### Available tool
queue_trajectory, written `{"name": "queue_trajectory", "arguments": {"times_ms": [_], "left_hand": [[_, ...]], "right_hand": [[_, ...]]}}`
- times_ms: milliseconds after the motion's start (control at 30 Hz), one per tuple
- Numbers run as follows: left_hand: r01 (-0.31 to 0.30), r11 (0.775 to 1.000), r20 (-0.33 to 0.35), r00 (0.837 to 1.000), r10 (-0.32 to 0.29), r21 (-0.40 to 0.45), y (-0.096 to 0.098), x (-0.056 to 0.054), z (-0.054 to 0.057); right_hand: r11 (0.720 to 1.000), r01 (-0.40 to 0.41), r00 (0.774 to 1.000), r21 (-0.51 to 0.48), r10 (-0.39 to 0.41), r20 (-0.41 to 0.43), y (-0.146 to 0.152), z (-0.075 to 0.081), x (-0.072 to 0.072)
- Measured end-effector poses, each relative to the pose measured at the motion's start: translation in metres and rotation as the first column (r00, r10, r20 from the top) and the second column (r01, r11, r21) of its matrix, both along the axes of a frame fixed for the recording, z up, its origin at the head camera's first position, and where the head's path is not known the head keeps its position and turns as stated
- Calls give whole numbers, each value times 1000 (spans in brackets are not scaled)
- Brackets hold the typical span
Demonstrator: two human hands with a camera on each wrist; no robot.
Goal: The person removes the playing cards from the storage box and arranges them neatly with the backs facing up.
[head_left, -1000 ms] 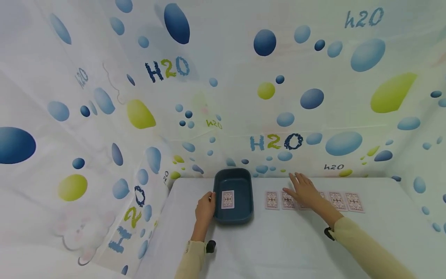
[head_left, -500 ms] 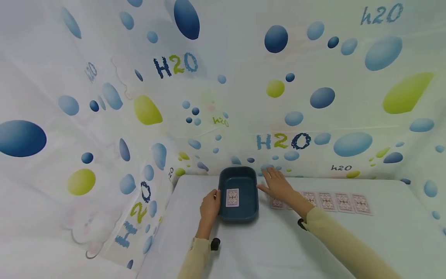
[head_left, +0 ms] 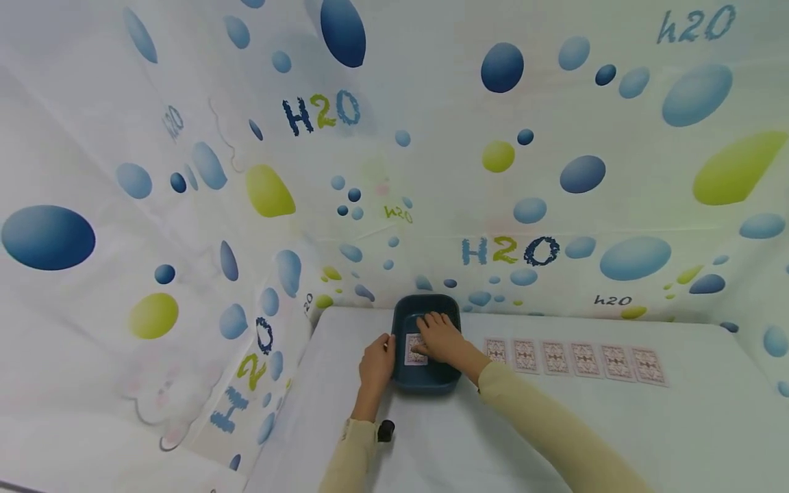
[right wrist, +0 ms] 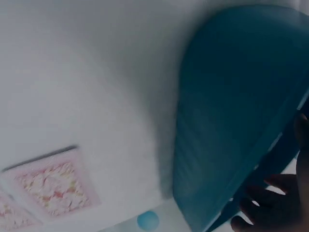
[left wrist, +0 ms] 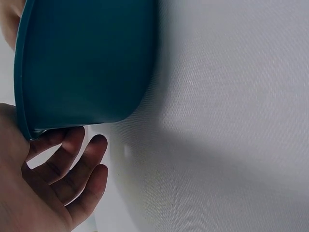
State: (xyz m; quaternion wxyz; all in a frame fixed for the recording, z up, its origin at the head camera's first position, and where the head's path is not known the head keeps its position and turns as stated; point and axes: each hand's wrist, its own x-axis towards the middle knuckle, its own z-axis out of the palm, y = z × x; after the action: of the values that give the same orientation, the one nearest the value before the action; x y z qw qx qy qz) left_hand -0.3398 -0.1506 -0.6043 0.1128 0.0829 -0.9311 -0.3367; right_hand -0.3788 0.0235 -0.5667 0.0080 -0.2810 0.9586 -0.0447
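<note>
A dark teal plastic bin point(head_left: 425, 388) with rounded corners stands on the white table toward the back. Its left side is held by my left hand point(head_left: 377, 359), and the left wrist view shows bent fingers point(left wrist: 72, 150) against the outer wall, below the rim. Inside the bin lies one playing card point(head_left: 414, 359), its patterned red back up. My right hand point(head_left: 439, 339) is in the bin over the card's right side, fingers spread and pointing away, thumb over the card. Whether it touches the card cannot be told. In the right wrist view its fingertips are dim.
Several playing cards point(head_left: 555, 358), backs up, lie in a row to the right of the bin. Two of them show in the right wrist view, one card point(right wrist: 58, 188) fully. A white curtain point(head_left: 431, 171) printed with drops hangs behind the table point(head_left: 444, 445).
My right hand has moved left from above the row of cards into the bin. The left hand stays at the bin's side. The head view has shifted slightly.
</note>
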Motion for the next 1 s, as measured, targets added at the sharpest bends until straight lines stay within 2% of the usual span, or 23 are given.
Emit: {"name": "queue_trajectory", "arguments": {"times_ms": [167,267,533,700,900,1000], "left_hand": [[9,1000,3,1000,-9,1,4,0,-3],[12,1000,5,1000,-12,5,6,0,-4],[7,1000,-8,1000,-7,5,8,1,-2],[4,1000,11,1000,-4,4,7,1,-1],[-7,1000,6,1000,7,5,3,1,0],[-10,1000,3,1000,10,-3,1,1,-1]], "right_hand": [[997,75,985,35,-80,153,-13,-10,-2],[993,109,973,41,-115,199,-17,-12,-2],[992,121,970,37,-126,209,-19,-14,-4],[987,162,960,-1,-158,231,-18,-17,-7],[975,204,960,-88,-181,214,-18,-20,-8],[967,207,955,-145,-168,244,-19,-22,-6]]}}
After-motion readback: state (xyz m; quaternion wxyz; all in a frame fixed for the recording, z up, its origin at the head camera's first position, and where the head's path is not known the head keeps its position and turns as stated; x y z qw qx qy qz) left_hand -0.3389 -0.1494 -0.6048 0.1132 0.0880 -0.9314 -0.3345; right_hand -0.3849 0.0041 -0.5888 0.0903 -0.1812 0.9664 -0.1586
